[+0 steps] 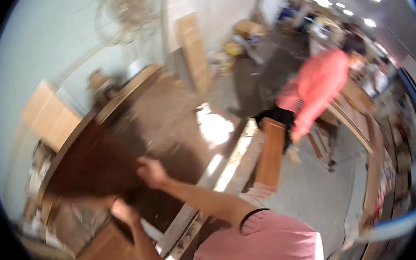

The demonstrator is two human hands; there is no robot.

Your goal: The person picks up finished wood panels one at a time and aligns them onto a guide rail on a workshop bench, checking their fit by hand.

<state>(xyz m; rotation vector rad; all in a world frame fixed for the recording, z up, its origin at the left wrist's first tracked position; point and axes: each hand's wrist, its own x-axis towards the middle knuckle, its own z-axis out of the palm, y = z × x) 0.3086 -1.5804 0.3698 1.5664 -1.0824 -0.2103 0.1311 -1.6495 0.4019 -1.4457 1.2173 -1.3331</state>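
A dark brown wooden board is tilted up over the left part of a dark worktable. My left hand is closed on the board's near edge. Farther right, my right hand has its fingers curled close to the board's right side, above the tabletop. Motion blur hides whether those fingers grip the board or something else. In the shade, the board's right edge blends into the table surface.
To the right, a person in a coral shirt bends beside a reddish-brown plank. A pale wooden beam runs along the table's near side. Light wood panels lean by the wall. Another brown board lies at lower left.
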